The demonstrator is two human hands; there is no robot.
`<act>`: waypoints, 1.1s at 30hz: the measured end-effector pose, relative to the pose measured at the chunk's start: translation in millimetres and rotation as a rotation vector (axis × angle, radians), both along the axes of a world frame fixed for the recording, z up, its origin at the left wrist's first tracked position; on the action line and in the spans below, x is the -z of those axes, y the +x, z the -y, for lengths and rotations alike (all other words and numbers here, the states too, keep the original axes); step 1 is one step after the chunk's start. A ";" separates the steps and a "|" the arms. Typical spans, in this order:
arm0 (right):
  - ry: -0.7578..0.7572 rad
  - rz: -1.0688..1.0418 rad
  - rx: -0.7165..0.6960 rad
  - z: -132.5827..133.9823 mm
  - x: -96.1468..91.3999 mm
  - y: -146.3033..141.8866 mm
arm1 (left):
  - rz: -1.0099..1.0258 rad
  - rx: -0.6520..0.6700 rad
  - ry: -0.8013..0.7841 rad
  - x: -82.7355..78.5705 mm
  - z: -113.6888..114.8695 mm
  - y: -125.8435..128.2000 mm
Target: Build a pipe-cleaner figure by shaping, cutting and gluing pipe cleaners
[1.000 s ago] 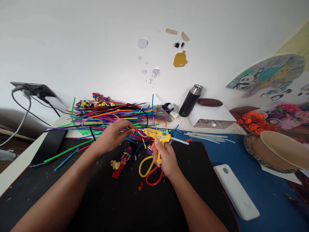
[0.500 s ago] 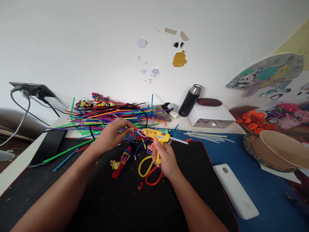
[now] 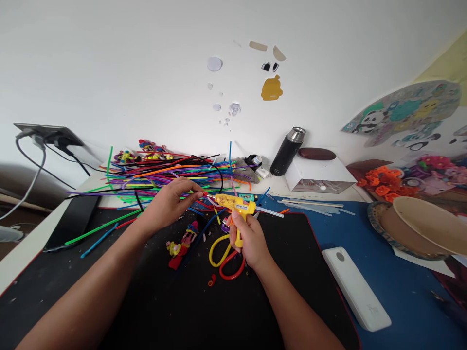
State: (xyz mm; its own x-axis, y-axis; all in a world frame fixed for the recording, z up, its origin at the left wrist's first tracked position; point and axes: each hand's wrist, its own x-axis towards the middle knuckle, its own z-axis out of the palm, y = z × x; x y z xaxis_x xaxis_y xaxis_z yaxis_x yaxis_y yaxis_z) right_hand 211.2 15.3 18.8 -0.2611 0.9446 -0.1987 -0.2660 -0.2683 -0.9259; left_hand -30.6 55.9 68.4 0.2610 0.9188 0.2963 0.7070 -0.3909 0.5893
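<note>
The left hand, thumb and fingers pinched on a small red piece, holds it just off the front of the glue gun, whose handle the right hand grips above the mat, near the scissors and a doll.

LEGIBLE TEXT: none | GLUE GUN: white label on side of body, dark print, too small to read | TEAL PIECE behind gun: dark characters, illegible | FLASK: small pale marks near base, illegible | WHITE CASE: faint grey emblem near the end closest to camera, not identifiable
</note>
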 end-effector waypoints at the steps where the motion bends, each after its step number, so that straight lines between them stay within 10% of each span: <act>1: 0.001 0.000 0.000 0.0 0.1 0.1 | -0.004 0.003 0.009 0.0 -0.1 0.2; 15: 0.022 -0.097 -0.030 -0.2 2.5 3.0 | -0.087 0.041 0.062 9.4 -3.1 2.0; 23: 0.018 -0.145 0.184 -4.1 -1.3 11.1 | 0.061 -0.073 -0.015 -1.8 0.5 -11.7; 33: -0.072 0.098 0.310 32.1 10.3 73.3 | 0.165 0.056 -0.087 -4.6 13.6 -4.7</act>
State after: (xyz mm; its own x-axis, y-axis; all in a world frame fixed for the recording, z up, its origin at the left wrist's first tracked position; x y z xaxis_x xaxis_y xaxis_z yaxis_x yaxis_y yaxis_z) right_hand 284.4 -16.9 8.5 0.0601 0.9587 -0.2778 -0.2556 -0.2543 -0.9328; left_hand -35.3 42.3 72.9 0.2673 0.9282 0.2590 0.5763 -0.3694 0.7290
